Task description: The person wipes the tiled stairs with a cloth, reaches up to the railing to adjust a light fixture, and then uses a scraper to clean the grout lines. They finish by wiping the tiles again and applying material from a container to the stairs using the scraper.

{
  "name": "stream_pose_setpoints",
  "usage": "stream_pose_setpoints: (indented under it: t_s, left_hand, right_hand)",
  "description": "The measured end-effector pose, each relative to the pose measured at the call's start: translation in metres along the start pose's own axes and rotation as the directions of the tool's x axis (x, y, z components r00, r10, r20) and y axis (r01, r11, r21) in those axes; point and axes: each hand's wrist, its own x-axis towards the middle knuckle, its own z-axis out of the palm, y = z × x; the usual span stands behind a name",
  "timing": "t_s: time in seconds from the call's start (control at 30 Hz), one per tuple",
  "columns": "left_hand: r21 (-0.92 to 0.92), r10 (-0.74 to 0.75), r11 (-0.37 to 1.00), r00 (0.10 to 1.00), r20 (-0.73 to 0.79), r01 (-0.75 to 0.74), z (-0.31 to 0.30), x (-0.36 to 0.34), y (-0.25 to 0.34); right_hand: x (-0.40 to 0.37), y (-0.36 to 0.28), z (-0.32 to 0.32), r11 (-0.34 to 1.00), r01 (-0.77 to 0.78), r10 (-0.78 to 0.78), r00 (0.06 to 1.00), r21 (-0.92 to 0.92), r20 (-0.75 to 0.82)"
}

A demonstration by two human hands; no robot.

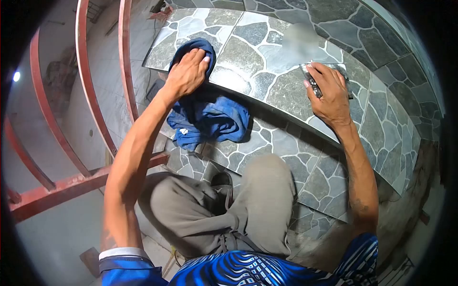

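My left hand [190, 74] presses a folded dark blue cloth [211, 53] onto the left part of a stone-patterned tile step [238, 55], fingers together on the fabric. Part of the cloth is hidden under the palm. Toward the step's right side, my right hand [329, 93] is closed around a small dark flat tool [315, 88] with pale smears on it. The fingers cover much of this tool, and I cannot tell its exact kind. It rests close over the tile, whose surface looks glossy near the front edge.
A crumpled blue cloth [222, 119] lies on the lower step [267, 136], below the front edge. Red metal railing bars [83, 57] rise along the left. A tiled wall [334, 24] borders the back. My bent knees [267, 190] are close in front of the steps.
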Motion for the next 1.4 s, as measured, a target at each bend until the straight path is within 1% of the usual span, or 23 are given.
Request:
stream_pose_setpoints:
  t_s: [0.07,0.1,0.13,0.17,0.23,0.27,0.43,0.47,0.5,0.6,0.7,0.77,0.9,1.03,1.1,1.13,1.17,1.2,1.23,1.27,1.3,1.37,1.4]
  left_hand:
    - [0.094,-0.065,0.993,0.998,-0.02,0.066,0.004,0.008,0.021]
    - [0.167,0.02,0.986,0.999,-0.049,-0.011,0.001,-0.004,0.042]
    - [0.05,-0.022,0.999,0.988,0.152,0.014,-0.019,-0.014,0.075]
    - [-0.029,0.138,0.99,0.987,0.084,-0.136,-0.008,-0.028,0.084]
    - [-0.112,-0.067,0.985,0.893,0.444,0.129,-0.042,-0.036,0.112]
    - [-0.129,0.02,0.991,0.951,0.308,0.021,-0.031,-0.035,0.096]
    - [-0.035,0.015,0.999,0.982,0.186,-0.008,-0.007,0.031,0.044]
    - [0.003,0.047,0.999,0.996,0.075,-0.048,0.0,0.033,0.043]
    - [-0.03,-0.044,0.998,0.987,0.157,0.05,-0.012,0.03,0.057]
    - [-0.026,0.152,0.988,0.987,0.044,-0.151,-0.007,-0.021,0.075]
    - [-0.248,-0.036,0.957,0.909,0.416,0.152,-0.044,-0.047,0.096]
    - [-0.196,-0.029,0.978,0.978,0.208,0.07,-0.016,-0.045,0.092]
    - [-0.043,-0.134,0.988,0.958,0.253,0.15,-0.03,-0.038,0.111]
    - [-0.129,-0.021,0.991,0.999,0.035,0.025,-0.018,-0.027,0.117]
    - [-0.284,-0.034,0.955,0.985,0.167,0.081,-0.018,-0.022,0.127]
    - [-0.356,-0.003,0.934,0.999,0.043,0.018,-0.014,-0.022,0.12]
    - [-0.376,-0.014,0.926,0.997,0.079,0.043,-0.016,-0.022,0.105]
    - [-0.175,-0.127,0.972,0.976,0.176,0.158,0.002,-0.016,0.08]
    - [-0.011,-0.084,0.996,0.996,0.037,0.084,0.0,-0.011,0.046]
    - [0.029,-0.19,0.98,0.971,-0.147,0.196,0.012,-0.009,0.003]
    - [-0.212,-0.499,0.859,0.855,-0.143,0.466,0.0,-0.002,-0.029]
    - [0.211,-0.468,0.829,0.85,-0.243,0.517,0.036,0.0,-0.117]
    - [0.308,-0.459,0.826,0.88,-0.119,0.473,0.017,0.003,-0.091]
  right_hand:
    - [0.005,0.001,-0.003,1.0,0.013,-0.013,1.0,0.01,-0.009]
    - [0.005,-0.001,0.001,1.0,0.014,-0.014,1.0,0.022,-0.026]
    - [0.009,0.003,0.0,0.999,0.031,-0.031,0.999,0.009,-0.019]
    - [0.011,0.005,-0.001,0.999,0.045,-0.045,0.999,0.004,-0.003]
    - [0.021,0.023,0.002,0.995,0.096,-0.096,0.995,-0.003,0.025]
    - [0.025,0.034,0.002,0.994,0.113,-0.113,0.993,-0.01,0.039]
    - [0.029,0.052,-0.002,0.987,0.16,-0.16,0.987,0.032,-0.012]
    - [0.028,0.055,-0.001,0.984,0.171,-0.169,0.985,0.043,-0.03]
    - [0.026,0.055,0.0,0.983,0.175,-0.173,0.984,0.054,-0.044]
    - [0.025,0.056,-0.01,0.982,0.18,-0.178,0.983,0.062,-0.031]
    - [0.025,0.051,-0.01,0.986,0.148,-0.147,0.989,0.073,-0.028]
    - [0.028,0.049,-0.009,0.987,0.143,-0.142,0.99,0.068,-0.021]
    - [0.031,0.047,-0.006,0.986,0.149,-0.15,0.989,0.073,0.011]
    - [0.029,0.045,-0.005,0.986,0.156,-0.157,0.987,0.059,0.019]
    - [0.03,0.044,-0.005,0.987,0.156,-0.157,0.987,0.031,0.041]
    - [0.028,0.044,-0.005,0.988,0.156,-0.156,0.987,0.023,0.043]
    - [0.028,0.045,-0.003,0.988,0.154,-0.154,0.987,0.013,0.043]
    - [0.027,0.046,-0.003,0.991,0.13,-0.132,0.989,0.031,0.072]
    - [0.026,0.046,-0.004,0.99,0.138,-0.14,0.987,0.024,0.075]
    - [0.025,0.047,-0.004,0.989,0.149,-0.15,0.986,0.012,0.068]
    - [0.025,0.05,-0.005,0.988,0.155,-0.155,0.986,-0.002,0.059]
    - [0.026,0.05,-0.006,0.986,0.167,-0.167,0.984,0.007,0.061]
    - [0.028,0.048,-0.007,0.987,0.158,-0.159,0.985,0.019,0.063]
